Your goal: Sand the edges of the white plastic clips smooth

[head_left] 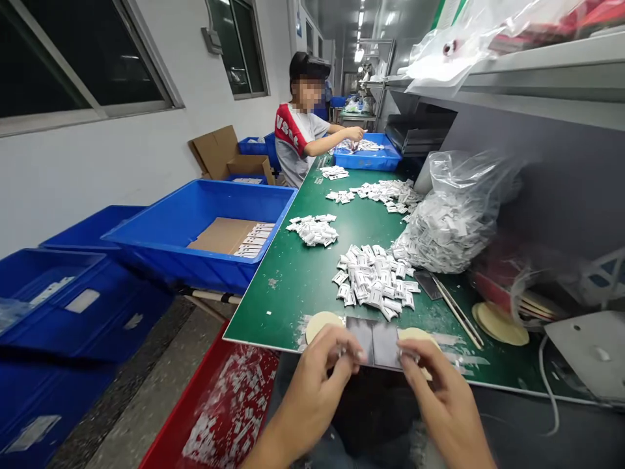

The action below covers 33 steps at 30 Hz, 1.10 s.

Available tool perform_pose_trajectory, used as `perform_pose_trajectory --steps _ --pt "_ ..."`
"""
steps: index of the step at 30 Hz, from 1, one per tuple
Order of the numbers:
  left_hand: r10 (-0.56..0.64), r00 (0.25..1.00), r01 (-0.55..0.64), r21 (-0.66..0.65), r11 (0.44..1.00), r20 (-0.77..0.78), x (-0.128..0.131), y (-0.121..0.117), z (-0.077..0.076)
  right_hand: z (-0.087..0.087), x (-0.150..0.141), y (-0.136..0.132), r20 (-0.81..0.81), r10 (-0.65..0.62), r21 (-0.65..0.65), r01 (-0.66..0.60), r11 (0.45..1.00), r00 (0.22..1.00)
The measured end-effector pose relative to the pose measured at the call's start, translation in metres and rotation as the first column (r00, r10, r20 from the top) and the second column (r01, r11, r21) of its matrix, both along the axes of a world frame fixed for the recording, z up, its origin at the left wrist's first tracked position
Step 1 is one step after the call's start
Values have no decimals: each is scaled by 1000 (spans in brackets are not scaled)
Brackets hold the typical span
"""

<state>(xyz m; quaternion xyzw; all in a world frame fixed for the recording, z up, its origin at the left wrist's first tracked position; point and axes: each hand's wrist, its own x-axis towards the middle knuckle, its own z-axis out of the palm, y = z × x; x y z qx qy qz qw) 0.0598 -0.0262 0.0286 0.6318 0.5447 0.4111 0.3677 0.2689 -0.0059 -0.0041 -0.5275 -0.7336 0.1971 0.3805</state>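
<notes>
Silver-white slips (343, 352), too small to identify, sit pinched between the fingertips (355, 355) of the left hand (316, 391) and those of the right hand (443, 404). Both hands are working with them just above a dark grey sheet (374, 342) at the near edge of a green workbench (288, 293). Cream discs (321, 326) lie on either side of the sheet. Farther out spreads a heap of white sachets (374, 283), near long tweezers (456, 309) and a bulging plastic bag (454, 221), while a red crate (219, 404) sits below the bench.
</notes>
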Motion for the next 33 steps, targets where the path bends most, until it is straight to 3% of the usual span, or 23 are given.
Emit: perform_pose_trajectory --steps 4,9,12,19,21,24,26,30,33 --pt "100 978 -79 115 990 -184 23 35 -10 -3 -12 31 40 -29 18 28 999 999" --pt "137 911 -58 207 977 -388 25 30 -30 -8 -5 25 279 -63 289 -21 957 958" --pt "136 870 -25 234 972 -474 24 27 -36 -5 1 22 451 -114 352 -60 934 885" --pt "317 759 -125 350 928 -569 31 34 -42 -9 -4 31 455 -121 426 -96 899 882" --pt "276 761 -82 334 939 -587 24 26 -45 -7 -6 25 460 -107 402 -99 910 882" --pt "141 824 66 340 938 -549 -3 3 -52 -4 4 7 438 -2 360 -174 916 899" --pt "210 852 0 400 916 -480 -27 -6 -55 -2 20 -1 401 13 345 -164 924 916" --pt "346 780 -148 385 911 -521 -54 10 -48 -8 48 10 407 -203 355 50 933 891" --pt "289 762 -103 332 938 -579 -53 31 -43 -11 53 24 463 -205 344 38 938 862"
